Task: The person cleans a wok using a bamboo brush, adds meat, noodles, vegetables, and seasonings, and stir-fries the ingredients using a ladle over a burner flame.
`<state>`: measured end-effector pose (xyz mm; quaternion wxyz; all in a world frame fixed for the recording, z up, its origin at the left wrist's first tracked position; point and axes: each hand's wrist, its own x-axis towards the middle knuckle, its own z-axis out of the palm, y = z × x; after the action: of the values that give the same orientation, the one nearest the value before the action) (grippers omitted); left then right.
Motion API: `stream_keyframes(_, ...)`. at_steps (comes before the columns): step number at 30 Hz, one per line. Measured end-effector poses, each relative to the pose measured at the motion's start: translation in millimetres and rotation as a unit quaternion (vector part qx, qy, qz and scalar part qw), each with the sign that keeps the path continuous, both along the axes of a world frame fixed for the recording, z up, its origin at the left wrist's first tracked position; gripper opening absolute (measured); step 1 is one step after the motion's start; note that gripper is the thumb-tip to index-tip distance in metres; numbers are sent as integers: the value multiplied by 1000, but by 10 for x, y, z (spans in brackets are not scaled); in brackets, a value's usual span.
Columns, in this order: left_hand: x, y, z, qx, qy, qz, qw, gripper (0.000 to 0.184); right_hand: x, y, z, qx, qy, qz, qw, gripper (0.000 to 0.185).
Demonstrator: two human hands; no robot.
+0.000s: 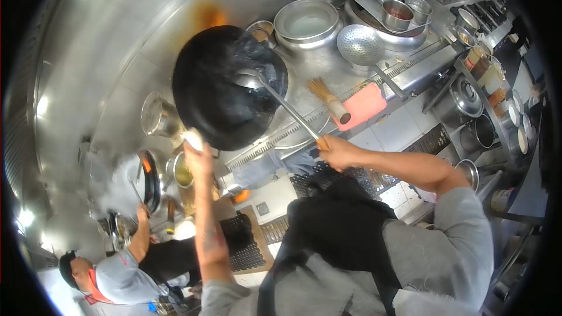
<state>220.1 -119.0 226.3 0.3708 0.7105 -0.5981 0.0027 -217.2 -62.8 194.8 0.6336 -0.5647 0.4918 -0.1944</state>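
Note:
A large black wok [205,90] tilts over the stove, with vapour over its dark inside. My right hand [339,153] is closed round the wooden end of a long metal ladle [290,108]; the ladle's bowl is inside the wok. At the wok's near left edge, my left hand [199,157] is closed on a small white thing [192,138] that looks like a folded cloth. Whether it also grips the wok's rim, I cannot tell. Orange flame [215,17] shows behind the wok.
A bamboo brush [329,100] and pink cloth [364,105] lie on the stove's front edge. Beyond are a perforated strainer [359,44], a water pot [306,20] and a tray of seasoning bowls [397,14]. At left, another person [120,275] works a steaming wok [153,181].

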Motion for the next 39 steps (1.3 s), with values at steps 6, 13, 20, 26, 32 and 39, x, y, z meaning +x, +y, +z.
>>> stream_keyframes(6, 270, -449, -25, 153, 493, 69, 854, 31, 12, -47, -331, -31, -66, -80, 994, 15)
stream_keyframes(13, -871, -744, -999, 16, 697, 121, 707, 15, -724, -155, -943, -304, 267, -166, 899, 25)
stream_keyframes(20, -850, -1038, -1198, 52, 841, 44, 537, 16, -1007, -73, -1476, -188, 406, -182, 876, 32)
stream_keyframes(26, 158, 12, -1872, 180, 654, 33, 734, 40, -850, -145, -1296, -275, 453, -100, 842, 40)
stream_keyframes(32, -176, 271, -2368, 281, -15, 164, 946, 67, -493, -1170, -1238, -242, 373, -70, 893, 43)
stream_keyframes(39, 25, 317, -2428, 190, 18, 190, 963, 40, -24, -1658, -1368, -146, 397, -64, 904, 61)
